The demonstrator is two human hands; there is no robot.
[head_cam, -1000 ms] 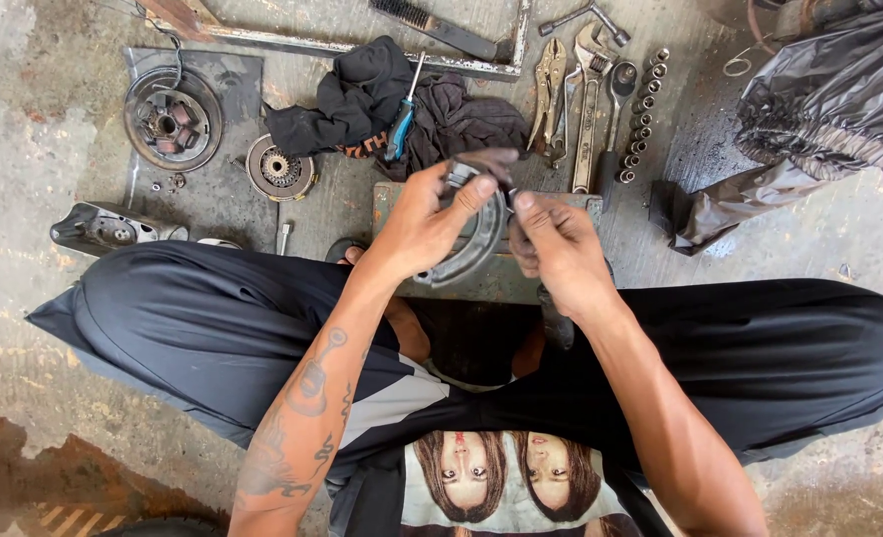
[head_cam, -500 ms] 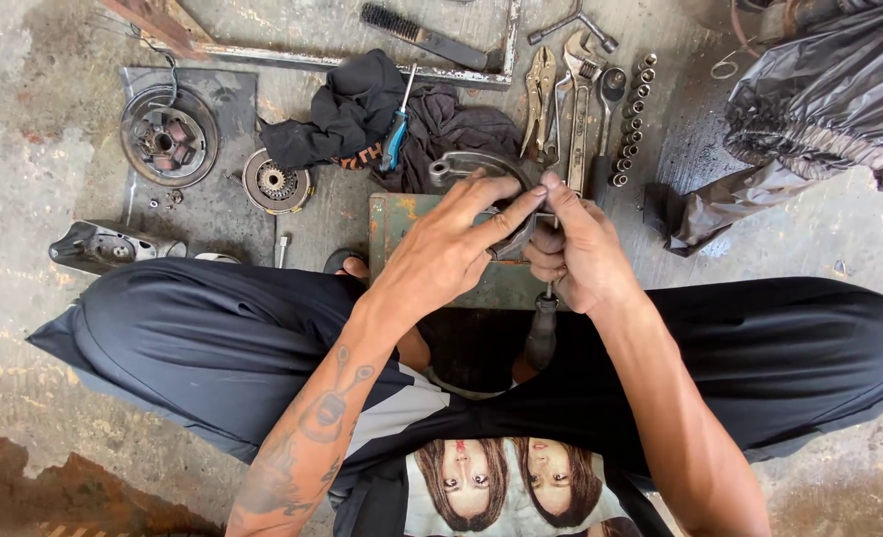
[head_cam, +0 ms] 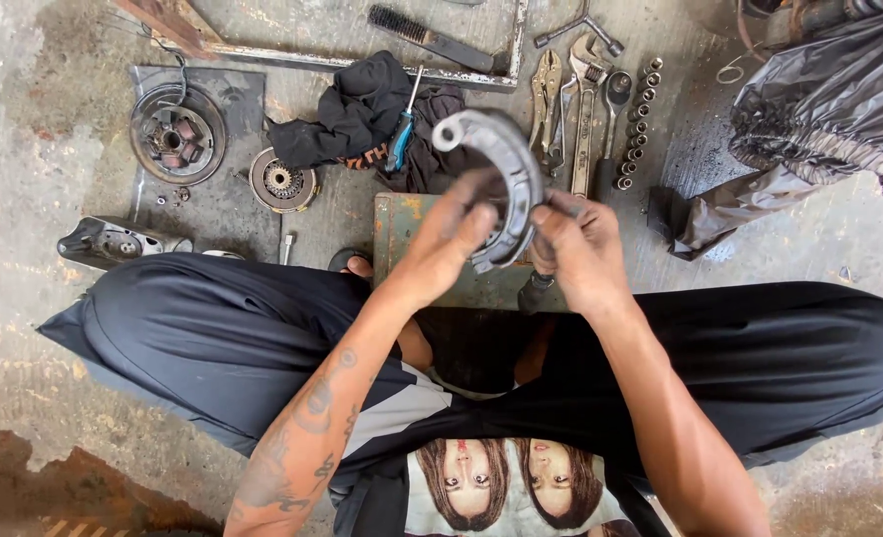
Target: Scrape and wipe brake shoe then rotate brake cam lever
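Repair workshop: stained concrete floor [head_cam: 44, 129], wrenches [head_cam: 586, 109], sockets [head_cam: 638, 124], brake drum [head_cam: 176, 134], oily rag [head_cam: 362, 114].

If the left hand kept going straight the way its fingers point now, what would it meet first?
The left hand points up and right, already gripping the curved brake shoe. Straight on, it would likely reach the pliers and wrenches on the floor, though depth is unclear.

A round hub [head_cam: 176, 136] lies far left on a dark mat [head_cam: 248, 99], with a small gear [head_cam: 280, 182] just right of it. A grey casing [head_cam: 113, 241] sits nearer, at the left. A black rag [head_cam: 357, 114] carries a blue screwdriver [head_cam: 402, 139]. Farther off lies a wire brush [head_cam: 432, 38]. Pliers [head_cam: 547, 94], wrenches [head_cam: 586, 109] and a row of sockets [head_cam: 638, 124] lie to the right, beside a black plastic bag [head_cam: 829, 109].
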